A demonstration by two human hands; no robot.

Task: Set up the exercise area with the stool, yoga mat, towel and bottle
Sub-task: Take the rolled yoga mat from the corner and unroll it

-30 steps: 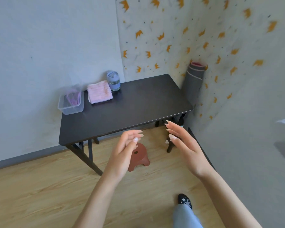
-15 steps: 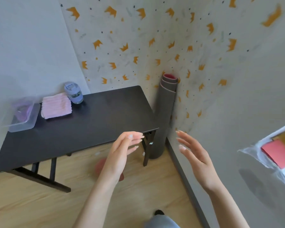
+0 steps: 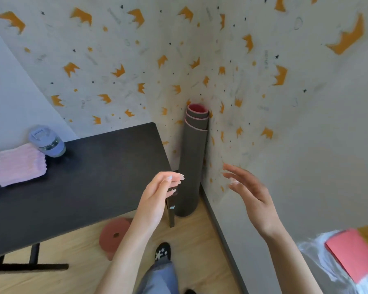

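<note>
A rolled grey yoga mat [image 3: 192, 158] with a pink inner face stands upright in the wall corner, right of the black table [image 3: 89, 177]. My left hand [image 3: 157, 198] hovers in front of the mat's lower half, fingers apart, holding nothing. My right hand [image 3: 251, 194] is spread open to the mat's right, close to the wall, not touching the mat. A folded pink towel [image 3: 19, 164] and a blue-lidded bottle [image 3: 48, 142] sit on the table's far left. The reddish-brown stool [image 3: 115, 234] stands on the floor, partly under the table edge.
Crown-patterned wallpaper covers the corner walls. A grey skirting board [image 3: 225, 238] runs along the right wall. At the lower right a clear plastic bag [image 3: 331, 262] holds red and yellow items. My foot [image 3: 162, 252] stands on the wooden floor near the stool.
The view has swung right and closer to the corner. The mat now sits between my two hands; both hands have moved nearer to it and stay open.
</note>
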